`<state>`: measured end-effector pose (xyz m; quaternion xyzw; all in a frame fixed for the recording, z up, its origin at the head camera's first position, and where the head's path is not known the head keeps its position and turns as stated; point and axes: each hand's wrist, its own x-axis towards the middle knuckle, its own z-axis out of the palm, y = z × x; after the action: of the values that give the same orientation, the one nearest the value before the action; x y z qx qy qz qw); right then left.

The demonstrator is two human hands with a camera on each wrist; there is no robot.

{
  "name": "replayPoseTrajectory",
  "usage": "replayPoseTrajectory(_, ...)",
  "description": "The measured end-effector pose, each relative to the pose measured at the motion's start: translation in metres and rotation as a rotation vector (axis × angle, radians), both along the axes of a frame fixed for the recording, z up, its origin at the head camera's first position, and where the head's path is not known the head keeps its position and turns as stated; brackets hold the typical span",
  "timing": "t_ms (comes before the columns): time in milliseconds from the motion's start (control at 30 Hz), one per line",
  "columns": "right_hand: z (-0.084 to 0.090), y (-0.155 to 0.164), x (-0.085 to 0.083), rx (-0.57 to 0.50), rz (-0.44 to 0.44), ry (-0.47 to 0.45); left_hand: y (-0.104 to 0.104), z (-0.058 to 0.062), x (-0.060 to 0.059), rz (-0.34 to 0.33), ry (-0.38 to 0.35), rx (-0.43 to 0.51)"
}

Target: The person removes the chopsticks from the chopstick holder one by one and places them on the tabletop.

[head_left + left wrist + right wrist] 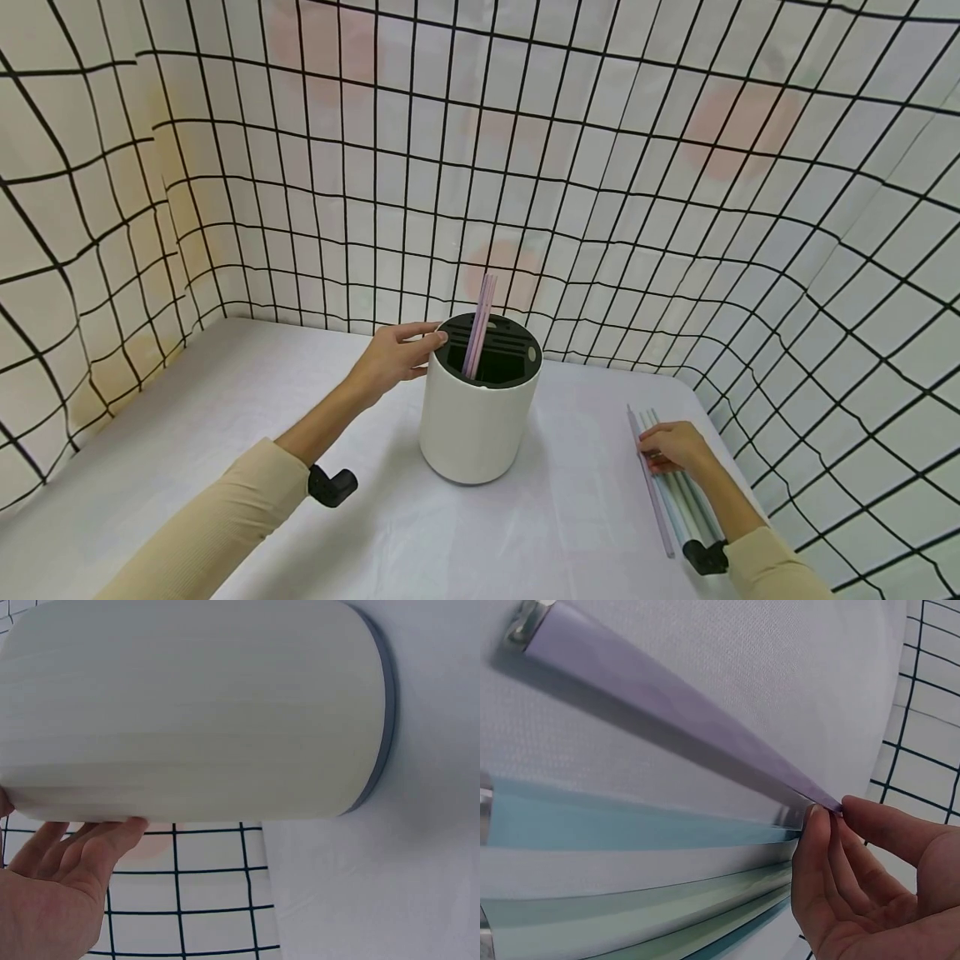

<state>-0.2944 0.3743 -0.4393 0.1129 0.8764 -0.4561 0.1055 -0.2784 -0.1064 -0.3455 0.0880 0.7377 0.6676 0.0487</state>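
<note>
A white round holder point(480, 429) with a black slotted top point(504, 333) stands upright on the table. Several thin pinkish-lilac sticks point(480, 325) lean out of its large opening. My left hand point(390, 358) holds it near the upper rim, thumb at the edge and fingers point(112, 844) along its side. Off to the right, my right hand point(675, 448) pinches a long lilac stick point(652, 697) between thumb and fingertips. Beside that stick lie a light blue stick point(630, 817) and several pale green sticks point(652, 915), partly under the hand in the head view.
Black wire grid panels point(480, 158) enclose the table on the left, back and right, with pale cloth behind them. A white cloth point(540, 533) covers the table. Each wrist carries a small black camera point(332, 487) near the sleeve.
</note>
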Motion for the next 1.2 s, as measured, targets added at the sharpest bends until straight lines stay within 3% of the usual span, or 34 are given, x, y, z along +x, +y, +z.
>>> replayPoseTrajectory(900,-0.003,0.003,0.002,0.102,0.016,0.101,0.0,0.0,0.0,-0.005,0.009,0.01)
replayPoseTrajectory(1200,0.014,-0.014,0.003,0.104,0.003,0.172,-0.001,-0.001,0.0,-0.002,0.005,0.005)
